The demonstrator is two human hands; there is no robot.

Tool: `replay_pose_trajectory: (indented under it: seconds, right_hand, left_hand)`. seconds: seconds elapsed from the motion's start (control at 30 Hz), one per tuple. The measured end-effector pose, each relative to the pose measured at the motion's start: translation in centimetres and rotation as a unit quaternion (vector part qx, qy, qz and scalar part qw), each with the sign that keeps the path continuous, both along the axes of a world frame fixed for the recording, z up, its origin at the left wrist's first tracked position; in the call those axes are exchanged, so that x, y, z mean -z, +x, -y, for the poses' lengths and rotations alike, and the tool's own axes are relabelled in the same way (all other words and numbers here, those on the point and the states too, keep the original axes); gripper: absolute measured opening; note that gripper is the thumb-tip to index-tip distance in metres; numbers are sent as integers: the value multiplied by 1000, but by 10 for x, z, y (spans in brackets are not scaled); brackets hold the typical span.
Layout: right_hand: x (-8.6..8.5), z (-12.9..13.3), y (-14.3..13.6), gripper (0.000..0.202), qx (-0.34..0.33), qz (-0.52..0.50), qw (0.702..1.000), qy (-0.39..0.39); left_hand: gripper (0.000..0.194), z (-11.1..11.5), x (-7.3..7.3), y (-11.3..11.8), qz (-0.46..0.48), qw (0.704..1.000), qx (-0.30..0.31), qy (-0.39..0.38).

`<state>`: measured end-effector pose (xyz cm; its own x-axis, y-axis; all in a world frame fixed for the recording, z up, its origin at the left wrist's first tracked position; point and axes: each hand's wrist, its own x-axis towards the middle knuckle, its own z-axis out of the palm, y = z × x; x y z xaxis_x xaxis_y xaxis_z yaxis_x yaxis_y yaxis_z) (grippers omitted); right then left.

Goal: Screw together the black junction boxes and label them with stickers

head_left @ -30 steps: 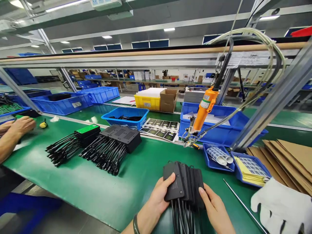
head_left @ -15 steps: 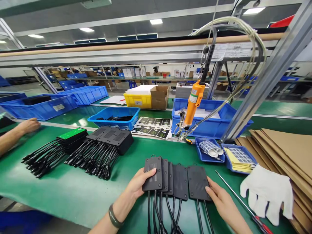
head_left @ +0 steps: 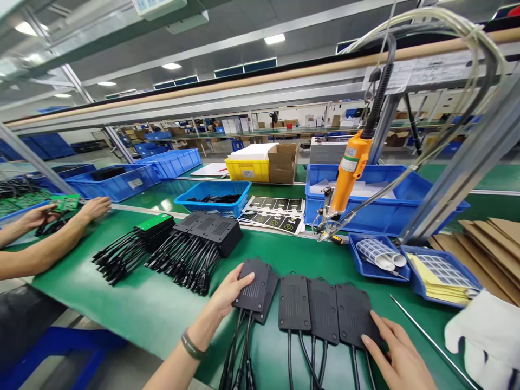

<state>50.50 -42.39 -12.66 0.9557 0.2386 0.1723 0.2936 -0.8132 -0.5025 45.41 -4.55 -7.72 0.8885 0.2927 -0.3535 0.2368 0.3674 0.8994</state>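
Five black cabled units (head_left: 294, 303) occupied lower centre: two overlapping, pinched in the left hand (head_left: 229, 291), thumb uppermost; three in a row on the green bench (head_left: 170, 319). Right hand (head_left: 396, 349), half-open, touched the rightmost; whether it gripped was unclear. Orange driver (head_left: 347, 170) hung upper right.

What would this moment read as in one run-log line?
left hand: holds two overlapping boxes | right hand: touches rightmost box | between: two more boxes | orange tool: hanging
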Motion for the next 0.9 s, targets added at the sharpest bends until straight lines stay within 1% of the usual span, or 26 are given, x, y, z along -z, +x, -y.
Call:
replay_pose_trajectory:
  seconds: [0.07,0.1,0.13,0.2,0.27,0.33,0.4,0.43,0.47,0.53,0.57,0.6,0.63,0.67,0.7,0.73,0.77,0.8,0.83,0.87,0.9]
  right_hand:
    - [-9,-13,-5,71,-37,76,996,-26]
    - [-15,-23,-9,64,-75,92,992,-34]
    - [-21,-34,-15,57,-124,86,988,-41]
    - [-28,-58,-28,49,-228,17,972,-63]
    - [-28,-84,-41,51,-290,-88,948,-97]
    - [-21,-107,-52,57,-310,-178,927,-115]
    - [-15,-127,-60,63,-317,-239,912,-106]
    - [-15,-135,-62,65,-318,-258,908,-91]
    - [-17,-142,-65,66,-314,-271,907,-71]
    - [-29,-152,-67,70,-307,-301,902,-38]
    - [-38,-154,-67,73,-307,-319,896,-29]
    - [-46,-154,-66,76,-308,-337,890,-23]
    - [-55,-153,-65,77,-312,-355,881,-20]
    - [-61,-150,-62,76,-315,-365,876,-15]
    - [-65,-146,-59,72,-314,-361,878,-8]
    - [-66,-141,-55,64,-307,-336,890,-4]
    - [-64,-135,-50,56,-290,-293,911,-8]
    - [-60,-130,-44,51,-264,-239,934,-25]
    - [-54,-124,-38,49,-225,-172,958,-53]
    - [-48,-119,-30,52,-174,-104,975,-92]
    - [-41,-114,-22,62,-122,-49,982,-133]
  left_hand:
    - [73,-5,4,-3,11,1000,5,18]
    - [75,-10,4,-4,16,999,11,28]
    - [76,-17,4,-5,18,999,21,38]
    - [83,-36,3,-6,12,997,54,60]
    - [94,-53,4,-7,4,992,88,92]
    - [97,-64,9,-6,14,984,108,141]
    - [92,-69,17,-4,41,970,116,207]
    - [88,-70,21,-4,56,961,119,244]
    - [84,-70,25,-4,70,950,124,278]
    - [82,-70,30,-7,91,928,147,331]
    - [85,-71,32,-10,99,909,170,368]
    - [89,-72,34,-12,106,881,199,417]
    - [95,-73,35,-16,113,843,227,475]
    - [100,-75,36,-19,118,797,253,536]
    - [104,-77,37,-22,122,748,271,593]
    - [106,-78,39,-25,123,707,282,636]
    - [108,-80,40,-27,125,682,287,661]
    - [110,-81,41,-28,127,665,291,677]
    - [111,-81,43,-29,129,654,293,685]
    - [112,-81,44,-29,131,649,295,689]
    - [114,-80,45,-28,134,646,296,691]
